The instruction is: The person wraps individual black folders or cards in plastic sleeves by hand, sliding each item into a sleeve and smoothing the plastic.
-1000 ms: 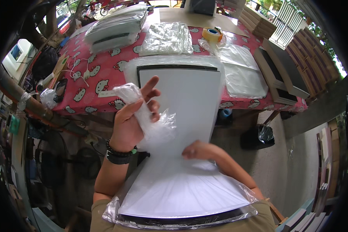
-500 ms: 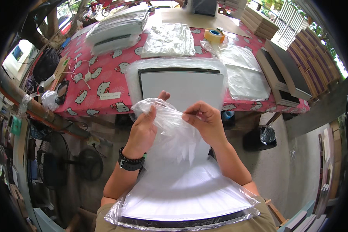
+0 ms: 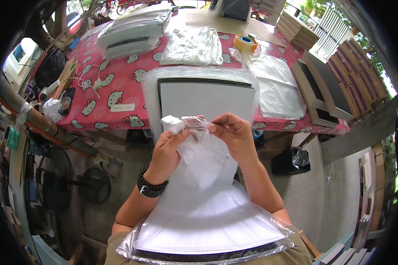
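A clear plastic bag (image 3: 203, 161) with a white sheet (image 3: 203, 225) and a dark board inside leans from my body toward the table. My left hand (image 3: 166, 154), with a black strap on its wrist, pinches the bag's gathered end, and a white crumpled bit sticks up above its thumb. Thumb and forefinger of my right hand (image 3: 238, 138) grip the same film opposite, so it is stretched between both hands. Just beyond lies a pale grey sheet on a black board (image 3: 208, 95), on top of plastic at the table's near edge.
The pink patterned table (image 3: 115, 84) carries a stack of wrapped packs (image 3: 135, 28), folded clear bags (image 3: 192, 46), a tape roll (image 3: 245, 43), more plastic (image 3: 281, 92) and dark boards (image 3: 327, 84) at right. Below stand a black bin (image 3: 287, 162) and a fan (image 3: 96, 185).
The bulging bag mouth over my left hand has been drawn in and flattened into a narrow strip between both hands. My left fingers have closed on it.
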Action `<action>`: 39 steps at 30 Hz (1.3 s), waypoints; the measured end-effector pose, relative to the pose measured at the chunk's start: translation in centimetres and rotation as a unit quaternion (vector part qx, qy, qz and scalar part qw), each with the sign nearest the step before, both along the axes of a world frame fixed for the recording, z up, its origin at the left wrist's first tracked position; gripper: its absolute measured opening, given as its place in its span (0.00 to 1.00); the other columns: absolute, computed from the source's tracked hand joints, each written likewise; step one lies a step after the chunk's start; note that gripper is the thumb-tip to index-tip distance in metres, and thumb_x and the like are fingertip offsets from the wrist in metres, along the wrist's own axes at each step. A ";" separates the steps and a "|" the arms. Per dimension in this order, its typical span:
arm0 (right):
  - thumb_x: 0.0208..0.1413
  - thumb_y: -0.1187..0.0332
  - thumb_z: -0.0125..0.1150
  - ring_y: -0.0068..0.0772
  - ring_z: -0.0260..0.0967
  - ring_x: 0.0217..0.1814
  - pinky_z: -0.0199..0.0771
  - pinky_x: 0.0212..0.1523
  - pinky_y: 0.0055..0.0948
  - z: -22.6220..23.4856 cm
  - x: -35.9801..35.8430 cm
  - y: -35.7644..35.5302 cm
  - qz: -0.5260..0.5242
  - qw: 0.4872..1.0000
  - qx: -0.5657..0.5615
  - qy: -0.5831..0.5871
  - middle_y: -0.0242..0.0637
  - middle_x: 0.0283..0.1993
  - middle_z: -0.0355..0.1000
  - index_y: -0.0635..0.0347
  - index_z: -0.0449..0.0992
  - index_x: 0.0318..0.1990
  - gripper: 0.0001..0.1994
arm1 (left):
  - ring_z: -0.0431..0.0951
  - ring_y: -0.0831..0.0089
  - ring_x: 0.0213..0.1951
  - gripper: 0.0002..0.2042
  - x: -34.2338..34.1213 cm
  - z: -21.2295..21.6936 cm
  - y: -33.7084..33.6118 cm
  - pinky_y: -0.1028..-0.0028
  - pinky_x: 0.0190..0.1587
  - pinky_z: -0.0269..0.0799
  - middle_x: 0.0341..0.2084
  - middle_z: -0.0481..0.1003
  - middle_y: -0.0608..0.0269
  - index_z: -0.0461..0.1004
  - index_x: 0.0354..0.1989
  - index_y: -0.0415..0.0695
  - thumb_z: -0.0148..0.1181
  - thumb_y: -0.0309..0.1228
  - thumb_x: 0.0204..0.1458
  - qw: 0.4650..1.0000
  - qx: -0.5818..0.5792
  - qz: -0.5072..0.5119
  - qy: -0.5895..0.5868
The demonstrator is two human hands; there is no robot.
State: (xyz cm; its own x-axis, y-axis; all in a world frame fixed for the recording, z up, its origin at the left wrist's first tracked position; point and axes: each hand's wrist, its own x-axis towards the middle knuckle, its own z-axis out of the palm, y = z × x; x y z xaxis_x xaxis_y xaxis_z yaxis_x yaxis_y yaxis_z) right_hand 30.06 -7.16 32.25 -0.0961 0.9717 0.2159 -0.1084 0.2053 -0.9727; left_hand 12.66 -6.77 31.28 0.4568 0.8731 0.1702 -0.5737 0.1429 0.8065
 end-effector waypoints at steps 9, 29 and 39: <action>0.40 0.74 0.64 0.15 0.61 0.30 0.62 0.32 0.17 0.5 -1.1 -0.6 -0.047 0.998 0.031 -0.035 0.26 0.25 0.66 0.61 0.72 0.32 0.10 | 0.68 0.87 0.26 0.10 0.6 1.1 0.2 0.87 0.30 0.63 0.24 0.72 0.69 0.72 0.35 0.39 0.58 0.30 0.46 0.978 0.007 0.139 0.156; 0.53 0.69 0.52 0.17 0.56 0.16 0.57 0.16 0.16 0.1 -1.3 -1.4 -0.093 0.970 0.138 -0.177 0.30 0.17 0.65 0.64 0.69 0.28 0.07 | 0.59 0.89 0.21 0.11 2.0 1.2 -0.9 0.88 0.24 0.54 0.18 0.62 0.77 0.65 0.26 0.43 0.54 0.38 0.50 0.997 -0.031 0.073 0.005; 0.58 0.61 0.41 0.19 0.52 0.14 0.52 0.13 0.18 3.4 4.6 -2.7 0.217 0.895 -0.004 0.389 0.28 0.15 0.56 0.58 0.62 0.32 0.10 | 0.55 0.90 0.12 0.15 -7.8 -4.5 1.9 0.87 0.12 0.46 0.19 0.68 0.69 0.63 0.34 0.42 0.58 0.39 0.45 0.979 -0.052 0.073 0.184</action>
State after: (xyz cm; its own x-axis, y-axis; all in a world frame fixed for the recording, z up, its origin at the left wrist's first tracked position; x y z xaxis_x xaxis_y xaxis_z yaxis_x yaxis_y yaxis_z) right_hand 34.65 -9.86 35.69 -0.2878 0.8810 0.3754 -0.8222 -0.0263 -0.5686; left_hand 4.85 -4.89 26.82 0.3390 0.9377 -0.0762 -0.2678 0.1738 0.9477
